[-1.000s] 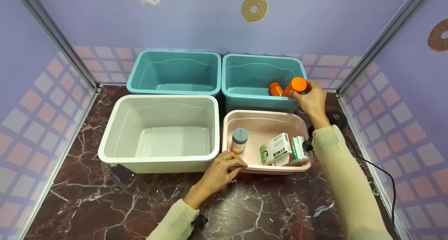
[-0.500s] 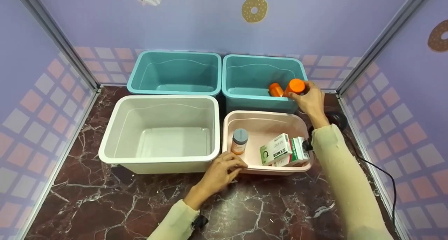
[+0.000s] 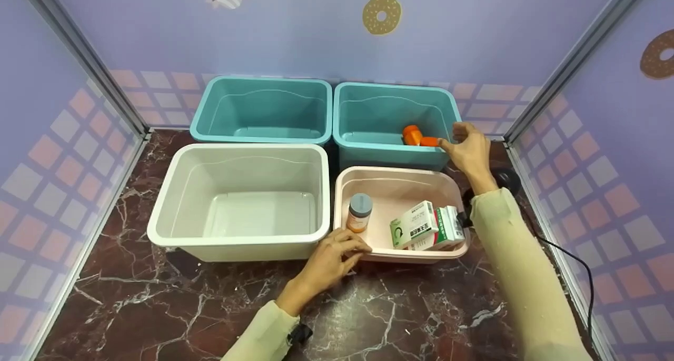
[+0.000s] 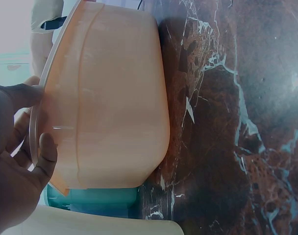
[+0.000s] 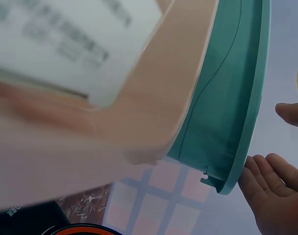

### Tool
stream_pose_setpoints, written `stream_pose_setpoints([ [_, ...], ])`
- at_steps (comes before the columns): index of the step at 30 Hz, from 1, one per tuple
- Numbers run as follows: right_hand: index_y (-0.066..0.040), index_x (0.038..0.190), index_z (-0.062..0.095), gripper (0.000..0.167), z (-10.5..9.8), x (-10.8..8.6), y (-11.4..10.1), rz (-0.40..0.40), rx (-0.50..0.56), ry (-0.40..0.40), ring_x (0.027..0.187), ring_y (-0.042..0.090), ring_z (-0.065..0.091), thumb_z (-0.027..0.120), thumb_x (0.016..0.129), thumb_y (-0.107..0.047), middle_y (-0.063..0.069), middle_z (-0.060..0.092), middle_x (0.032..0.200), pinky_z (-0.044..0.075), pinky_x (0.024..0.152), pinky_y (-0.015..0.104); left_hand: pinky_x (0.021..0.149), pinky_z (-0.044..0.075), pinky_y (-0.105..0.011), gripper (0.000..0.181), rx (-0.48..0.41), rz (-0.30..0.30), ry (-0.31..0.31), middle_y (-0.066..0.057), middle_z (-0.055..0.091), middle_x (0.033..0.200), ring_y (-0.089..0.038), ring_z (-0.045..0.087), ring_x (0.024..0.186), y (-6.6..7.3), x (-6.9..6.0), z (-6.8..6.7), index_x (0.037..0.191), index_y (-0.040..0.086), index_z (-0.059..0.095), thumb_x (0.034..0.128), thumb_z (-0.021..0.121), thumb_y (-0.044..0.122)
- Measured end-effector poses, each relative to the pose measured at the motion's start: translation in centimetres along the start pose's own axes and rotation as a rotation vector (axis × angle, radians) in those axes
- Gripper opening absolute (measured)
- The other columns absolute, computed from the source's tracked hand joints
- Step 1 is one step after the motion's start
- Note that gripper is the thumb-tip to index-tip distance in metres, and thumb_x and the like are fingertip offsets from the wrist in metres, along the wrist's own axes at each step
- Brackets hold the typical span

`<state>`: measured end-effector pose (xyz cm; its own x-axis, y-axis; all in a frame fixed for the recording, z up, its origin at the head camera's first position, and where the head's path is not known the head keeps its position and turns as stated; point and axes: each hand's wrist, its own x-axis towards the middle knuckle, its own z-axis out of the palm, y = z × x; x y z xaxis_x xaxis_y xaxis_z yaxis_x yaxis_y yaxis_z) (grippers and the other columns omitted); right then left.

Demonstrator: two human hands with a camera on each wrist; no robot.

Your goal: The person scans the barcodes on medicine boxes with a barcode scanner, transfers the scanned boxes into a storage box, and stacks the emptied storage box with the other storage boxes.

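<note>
The right hand (image 3: 469, 149) is over the right corner of the right teal bin (image 3: 387, 146), fingers apart and holding nothing; in the right wrist view the hand (image 5: 276, 188) is beside the teal rim. Low in that bin lie two orange bottles, one (image 3: 412, 135) and another (image 3: 429, 141) partly hidden by the front wall. The left hand (image 3: 329, 256) grips the near-left rim of the pink bin (image 3: 403, 174), and the left wrist view shows its thumb and fingers on both sides of the rim. Inside stand a grey-capped bottle (image 3: 359, 212) and several medicine boxes (image 3: 416, 227).
A white bin (image 3: 239, 241) stands left of the pink one, with a second teal bin (image 3: 263, 139) behind it. A black object (image 3: 506, 180) with a cable lies at the right, near the side wall. Patterned walls enclose the marble surface (image 3: 158, 308).
The right hand has let go of the orange bottle, which has dropped lower into the right teal bin beside the other one. The left hand has stayed on the pink rim.
</note>
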<state>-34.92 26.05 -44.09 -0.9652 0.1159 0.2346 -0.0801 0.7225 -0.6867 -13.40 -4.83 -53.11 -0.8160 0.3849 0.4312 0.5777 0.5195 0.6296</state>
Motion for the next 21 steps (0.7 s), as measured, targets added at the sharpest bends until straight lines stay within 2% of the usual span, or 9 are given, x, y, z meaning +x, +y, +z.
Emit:
stream_pose_setpoints([
  [13, -0.001, 0.129, 0.062, 0.052, -0.8, -0.9, -0.4, -0.027, 0.062, 0.000, 0.110, 0.034, 0.067, 0.078, 0.084, -0.023, 0.021, 0.068, 0.121, 0.053, 0.098, 0.044, 0.095, 0.049, -0.033, 0.015, -0.001, 0.000, -0.004, 0.005, 0.072, 0.103, -0.017, 0.062, 0.102, 0.0, 0.0, 0.1, 0.100, 0.019, 0.078, 0.0869, 0.076, 0.013],
  [21, -0.003, 0.127, 0.064, 0.050, -1.1, -2.0, -1.5, -0.063, 0.068, -0.009, 0.106, 0.031, 0.069, 0.079, 0.084, -0.024, 0.019, 0.070, 0.117, 0.054, 0.093, 0.037, 0.095, 0.050, -0.033, 0.015, 0.008, -0.003, -0.002, 0.005, 0.072, 0.103, -0.017, 0.062, 0.103, 0.0, 0.0, 0.0, 0.100, 0.019, 0.078, 0.0867, 0.076, 0.013],
])
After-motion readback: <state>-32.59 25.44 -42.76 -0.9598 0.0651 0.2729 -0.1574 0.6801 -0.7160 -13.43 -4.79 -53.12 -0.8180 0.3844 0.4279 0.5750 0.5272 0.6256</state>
